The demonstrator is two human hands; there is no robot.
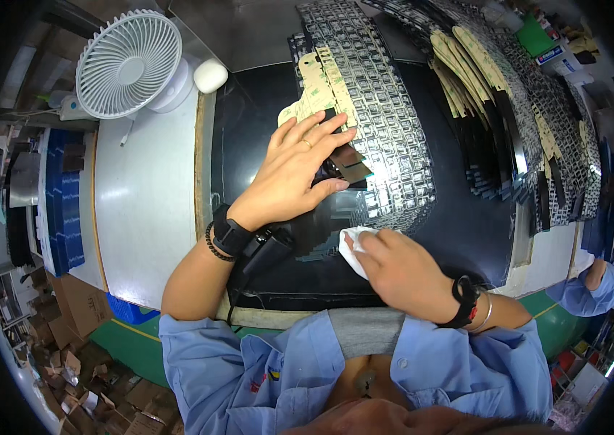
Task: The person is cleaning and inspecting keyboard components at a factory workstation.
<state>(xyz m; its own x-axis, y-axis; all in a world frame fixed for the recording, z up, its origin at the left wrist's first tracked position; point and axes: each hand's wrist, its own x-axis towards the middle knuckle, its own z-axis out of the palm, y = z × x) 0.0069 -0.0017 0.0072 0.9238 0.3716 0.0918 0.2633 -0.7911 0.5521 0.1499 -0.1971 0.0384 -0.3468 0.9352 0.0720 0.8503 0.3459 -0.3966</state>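
Note:
My left hand [294, 170] lies flat with fingers spread on a small dark shiny sheet [349, 165] at the middle of the black work mat [249, 109]. It holds the sheet down beside a long fanned stack of silvery die-cut part sheets [387, 123]. A tan backing strip [314, 87] pokes out just above my fingers. My right hand [397, 272] is closed on a crumpled white wipe [354, 243], which rests on the mat near the front edge, just below the dark sheet.
A white desk fan [129, 64] stands on the white table [144, 203] at the left. More fanned stacks of dark and tan sheets [495, 101] lie at the back right. Another person's sleeve [590, 286] shows at the far right. Cardboard boxes [68, 326] sit on the floor lower left.

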